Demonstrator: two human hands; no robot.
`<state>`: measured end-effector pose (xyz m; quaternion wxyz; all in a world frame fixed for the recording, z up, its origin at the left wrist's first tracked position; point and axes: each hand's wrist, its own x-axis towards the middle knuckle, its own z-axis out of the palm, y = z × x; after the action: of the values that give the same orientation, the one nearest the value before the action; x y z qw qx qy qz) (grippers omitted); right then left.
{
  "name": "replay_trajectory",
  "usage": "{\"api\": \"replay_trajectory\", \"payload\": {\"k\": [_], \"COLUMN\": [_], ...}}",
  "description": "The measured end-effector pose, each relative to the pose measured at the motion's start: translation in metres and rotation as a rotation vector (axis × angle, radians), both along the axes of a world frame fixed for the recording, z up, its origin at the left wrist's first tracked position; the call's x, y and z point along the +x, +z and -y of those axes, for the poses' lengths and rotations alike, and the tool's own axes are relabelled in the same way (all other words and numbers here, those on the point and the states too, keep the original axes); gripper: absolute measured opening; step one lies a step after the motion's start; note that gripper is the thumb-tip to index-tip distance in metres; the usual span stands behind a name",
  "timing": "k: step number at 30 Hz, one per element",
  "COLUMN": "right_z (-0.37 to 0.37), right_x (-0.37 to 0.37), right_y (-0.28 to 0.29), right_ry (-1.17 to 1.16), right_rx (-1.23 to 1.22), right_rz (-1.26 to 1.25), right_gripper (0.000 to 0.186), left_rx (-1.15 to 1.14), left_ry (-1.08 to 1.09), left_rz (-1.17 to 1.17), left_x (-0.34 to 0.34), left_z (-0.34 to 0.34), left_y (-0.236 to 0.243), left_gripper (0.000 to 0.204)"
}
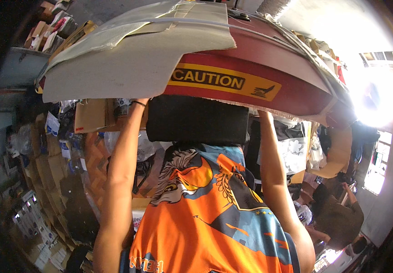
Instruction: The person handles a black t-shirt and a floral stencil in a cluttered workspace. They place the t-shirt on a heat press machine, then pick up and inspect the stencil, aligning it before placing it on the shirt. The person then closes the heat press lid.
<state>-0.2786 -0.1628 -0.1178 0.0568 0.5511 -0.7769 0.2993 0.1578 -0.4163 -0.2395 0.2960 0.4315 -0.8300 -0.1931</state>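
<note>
A wide red machine (292, 75) with a yellow-and-black warning label (224, 82) spans the top of the view. A pale felt-like sheet (114, 68) drapes over its left part, with thinner white cloth on top. My left hand (141, 100), a dark band at its wrist, reaches under the sheet's lower edge. Under the frayed edge right of the label is my right hand (264, 112). The fingers of both hands are hidden, so I cannot tell what they hold. A black block-like thing (196, 119) sits between my forearms, close to my body.
Cardboard boxes (51, 170) and plastic bags line the left side. A person in dark clothing (340, 216) is at the lower right. Another cardboard box (94, 114) stands beside my left wrist. Bright light comes from the upper right.
</note>
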Motion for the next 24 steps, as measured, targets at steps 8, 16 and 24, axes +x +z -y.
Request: {"api": "replay_trajectory", "payload": {"k": [8, 16, 24], "right_z": [0.048, 0.020, 0.011], "right_x": [0.116, 0.120, 0.132], "right_y": [0.000, 0.023, 0.041], "right_ry": [0.366, 0.325, 0.283], "right_rx": [0.028, 0.250, 0.223], "right_rz": [0.076, 0.137, -0.044], "right_gripper": [0.030, 0.038, 0.045], "left_rx": [-0.119, -0.123, -0.187], "left_ry": [-0.180, -0.215, -0.231], "left_rz": [0.113, 0.125, 0.166], "left_x": [-0.131, -0.139, -0.148], "left_z": [-0.082, -0.086, -0.083], "left_y": [0.151, 0.134, 0.130], "left_gripper": [0.028, 0.023, 0.026]}}
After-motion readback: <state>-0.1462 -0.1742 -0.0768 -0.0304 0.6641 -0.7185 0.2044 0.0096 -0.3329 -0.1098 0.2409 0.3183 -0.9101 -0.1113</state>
